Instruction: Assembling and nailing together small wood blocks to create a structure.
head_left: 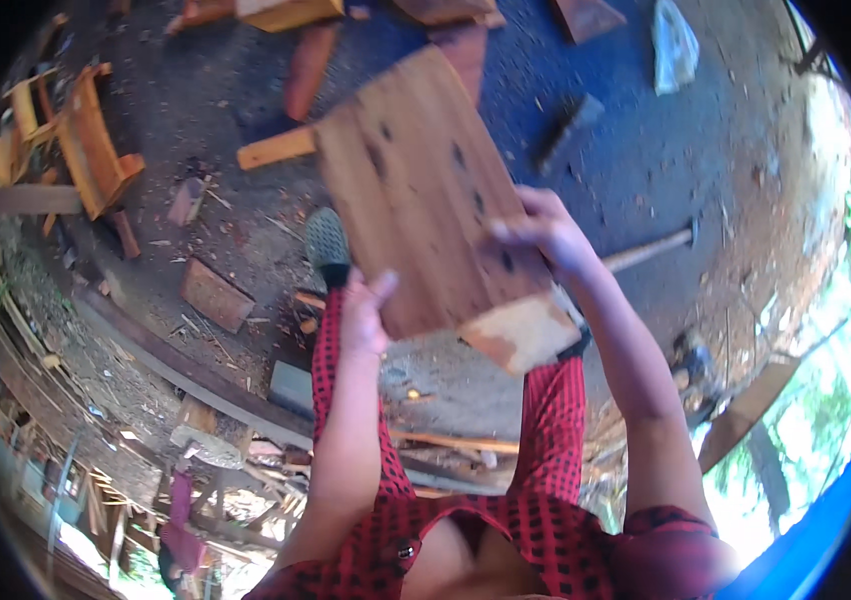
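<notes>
A broad, thick block of brown wood (426, 190) is held up in front of me, tilted, its flat face showing grain and several dark knots or holes. One end (521, 332) of it is paler, with a whitish patch. My left hand (366, 310) grips the near left edge, thumb on the face and fingers mostly hidden beneath. On the right edge my right hand (551, 235) is closed, its thumb laid across the top. Whether the block is solid or hollow cannot be seen.
Wooden pieces joined like a small frame (91, 140) lie at the left. A long-handled tool (651, 248) and a dark bar (571, 130) rest on the ground to the right, a plastic bag (676, 48) beyond. A long beam (176, 355) crosses nearer left. Another person (181, 545) is at lower left.
</notes>
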Action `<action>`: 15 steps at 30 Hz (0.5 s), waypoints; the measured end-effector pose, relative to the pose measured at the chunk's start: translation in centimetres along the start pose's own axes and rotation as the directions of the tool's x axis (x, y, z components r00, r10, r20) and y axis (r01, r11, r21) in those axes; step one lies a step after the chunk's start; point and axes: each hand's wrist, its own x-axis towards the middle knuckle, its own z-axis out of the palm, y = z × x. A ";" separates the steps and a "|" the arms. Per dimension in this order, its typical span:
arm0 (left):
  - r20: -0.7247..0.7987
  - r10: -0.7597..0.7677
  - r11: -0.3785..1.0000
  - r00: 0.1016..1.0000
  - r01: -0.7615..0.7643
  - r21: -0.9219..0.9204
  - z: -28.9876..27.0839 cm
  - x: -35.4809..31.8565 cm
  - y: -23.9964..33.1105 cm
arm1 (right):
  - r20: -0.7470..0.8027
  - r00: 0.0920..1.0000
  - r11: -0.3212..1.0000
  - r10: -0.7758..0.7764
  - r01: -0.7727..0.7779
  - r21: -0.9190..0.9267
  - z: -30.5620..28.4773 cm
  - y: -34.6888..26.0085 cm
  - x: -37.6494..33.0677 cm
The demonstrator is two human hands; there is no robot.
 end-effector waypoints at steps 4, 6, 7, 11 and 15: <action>0.031 0.065 0.997 0.997 -0.066 0.047 -0.4 0.0 1.5 | -0.097 0.989 0.985 -0.111 0.097 -0.142 -3.6 4.4 1.6; 0.046 0.179 0.979 0.983 -0.182 0.087 -0.8 0.5 1.3 | -0.242 0.962 0.970 -0.127 0.069 -0.235 -6.4 6.6 -0.1; 0.049 0.167 0.981 0.985 -0.171 0.092 -0.9 0.9 0.9 | -0.253 0.960 0.971 -0.121 0.062 -0.229 -8.2 8.8 -1.4; -0.052 0.255 0.954 0.965 -0.243 0.177 -1.7 1.6 0.6 | -0.351 0.901 0.713 0.255 -0.420 -0.562 -11.5 18.9 -6.5; -0.128 0.271 0.951 0.954 -0.244 0.191 -2.5 1.9 1.1 | -0.309 0.922 0.671 0.232 -0.382 -0.636 -11.1 23.5 -7.4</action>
